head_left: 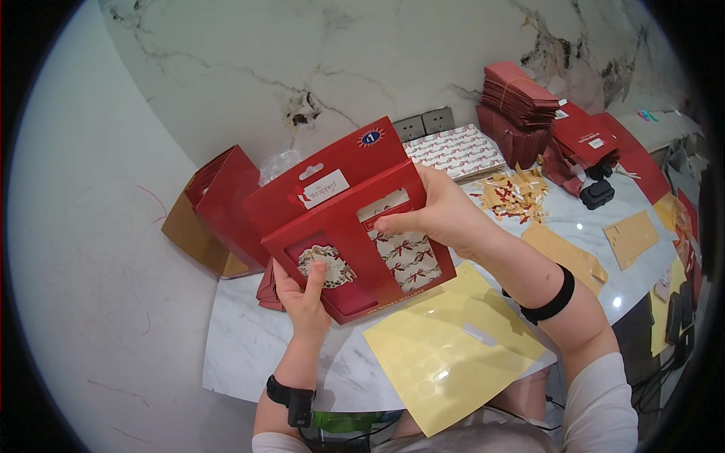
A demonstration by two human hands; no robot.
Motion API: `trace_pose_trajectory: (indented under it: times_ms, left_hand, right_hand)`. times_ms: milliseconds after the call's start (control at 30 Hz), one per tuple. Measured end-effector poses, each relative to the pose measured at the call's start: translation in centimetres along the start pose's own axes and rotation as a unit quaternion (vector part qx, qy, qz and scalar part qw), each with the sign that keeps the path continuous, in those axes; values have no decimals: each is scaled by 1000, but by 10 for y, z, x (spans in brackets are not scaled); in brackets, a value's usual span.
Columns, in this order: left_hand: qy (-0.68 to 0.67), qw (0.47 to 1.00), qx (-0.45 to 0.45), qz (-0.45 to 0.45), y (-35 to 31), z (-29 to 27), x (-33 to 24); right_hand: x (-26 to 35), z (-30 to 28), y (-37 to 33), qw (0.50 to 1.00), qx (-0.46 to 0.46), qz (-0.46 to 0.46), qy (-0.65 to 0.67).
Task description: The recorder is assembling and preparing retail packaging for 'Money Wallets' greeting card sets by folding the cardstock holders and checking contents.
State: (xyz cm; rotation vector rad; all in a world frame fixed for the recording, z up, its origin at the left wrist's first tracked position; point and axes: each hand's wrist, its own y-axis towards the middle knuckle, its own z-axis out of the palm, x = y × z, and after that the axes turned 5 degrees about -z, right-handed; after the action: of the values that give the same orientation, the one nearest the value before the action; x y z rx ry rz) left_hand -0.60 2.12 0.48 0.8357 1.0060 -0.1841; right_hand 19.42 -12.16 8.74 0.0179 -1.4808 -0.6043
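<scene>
Both my hands hold a red flat cardboard gift box (pixel 350 226) tilted above the table. It has a hanging tab with a slot at its top and two cut-out windows. The left window shows a wreath-patterned piece (pixel 326 266) on red; the right one shows white paper with red bows (pixel 408 260). My left hand (pixel 304 298) grips the lower left edge, thumb on the front by the wreath. At the upper right side, my right hand (pixel 442 208) is closed on the box, its thumb over the right window. The fingers behind the box are hidden.
A red open carton (pixel 230 204) stands at the left. Yellow sticker sheets (pixel 453 343) lie in front. Behind are patterned sheets (pixel 457 149), banded red folded cards (pixel 519 94) and paper scraps (pixel 517 195). A black small case (pixel 597 195) sits at the right.
</scene>
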Motion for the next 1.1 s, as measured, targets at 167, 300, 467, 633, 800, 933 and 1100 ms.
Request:
trace_pose_trajectory:
  times_ms: [167,300,467,633,800,933,1100]
  left_hand:
    - [0,1000,1,3,0,-1,1]
    - [2,1000,21,5,0,-5,1]
    - [-126,989,-4,-72,6,-6,1]
    - [-146,980,-42,-128,5,-2,-2]
    - [-160,973,-28,-163,6,-3,-3]
    - [-142,979,-17,-145,5,-4,0]
    - [-201,968,22,-151,6,-5,-2]
  right_hand:
    - [-3,-2,1,1000,22,4,-11]
    - [8,-5,-1,999,43,15,-23]
    - [21,-8,-1,992,70,58,88]
    - [15,-22,3,994,65,92,17]
    - [15,-16,5,998,40,41,10]
    - [10,-17,10,999,25,24,28]
    - [8,-16,10,999,42,-7,33]
